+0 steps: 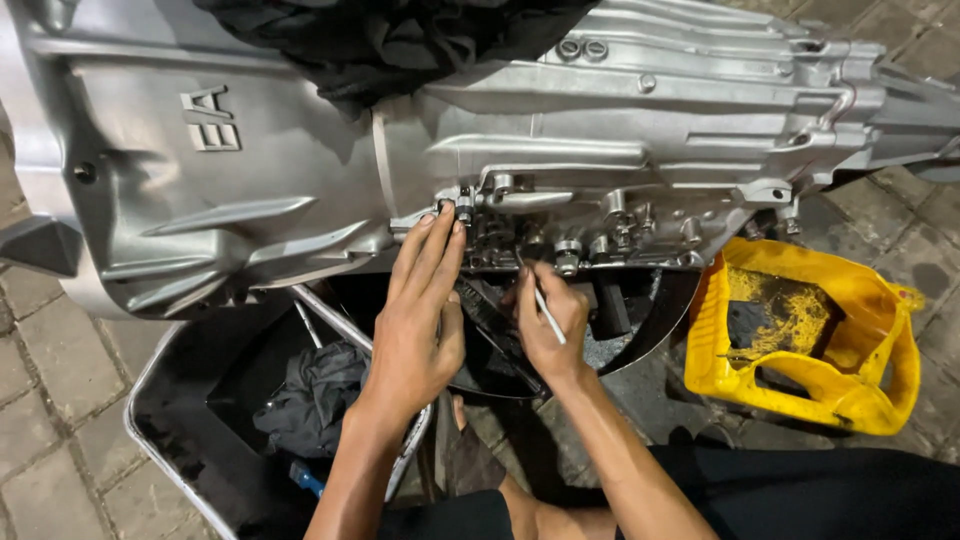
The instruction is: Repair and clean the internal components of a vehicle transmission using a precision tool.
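A large silver gearbox housing point(300, 170) lies on its side across the top of the view. My left hand point(420, 320) reaches up to its lower edge, fingers straight and together, the tips touching the housing beside a bolt point(463, 210). My right hand point(548, 325) is closed around a thin metal tool point(540, 298), whose tip points up at the exposed valve parts point(570, 245) on the underside.
A metal drain tray point(180, 430) with a dark rag point(315, 395) and dark oil sits under the housing. A cut yellow plastic container point(810, 340) stands at the right on the paved floor point(40, 400). Black cloth point(400, 40) drapes over the housing top.
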